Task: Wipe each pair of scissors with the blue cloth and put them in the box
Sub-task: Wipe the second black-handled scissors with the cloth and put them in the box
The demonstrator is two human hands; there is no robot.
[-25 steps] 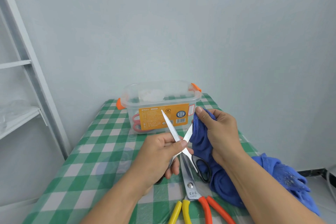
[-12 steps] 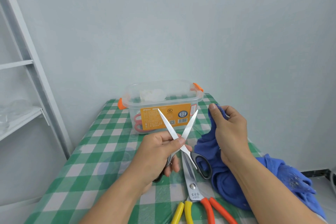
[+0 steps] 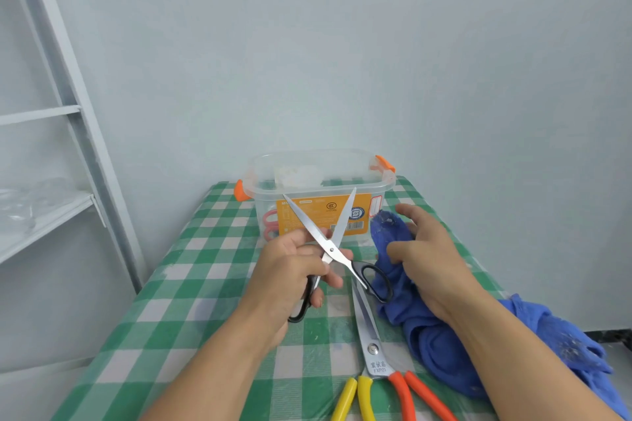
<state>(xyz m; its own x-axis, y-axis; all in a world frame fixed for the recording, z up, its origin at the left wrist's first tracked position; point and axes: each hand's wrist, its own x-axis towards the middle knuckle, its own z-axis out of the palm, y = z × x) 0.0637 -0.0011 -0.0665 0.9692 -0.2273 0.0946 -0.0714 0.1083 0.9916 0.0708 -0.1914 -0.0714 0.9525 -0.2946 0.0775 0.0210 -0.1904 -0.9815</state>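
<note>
My left hand point(image 3: 290, 270) grips one handle of the black-handled scissors point(image 3: 330, 246), held above the table with the blades spread in a V toward the box. My right hand point(image 3: 424, 249) rests with loosened fingers on the blue cloth point(image 3: 427, 335), just right of the scissors' free handle loop. The clear plastic box point(image 3: 321, 178) with orange latches stands at the far end of the table; pink scissors handles point(image 3: 270, 225) show through its wall. Orange-handled scissors point(image 3: 372, 349) lie on the table near me, with yellow handles point(image 3: 355, 396) beside them.
The table carries a green and white checked cover point(image 3: 191, 284). A white metal shelf rack point(image 3: 68, 113) stands to the left. A pale wall is close behind the box. The cloth trails off the table's right edge.
The scissors blades have spread wider apart. My right hand has let go of the blade, moved right with the cloth and loosened its fingers.
</note>
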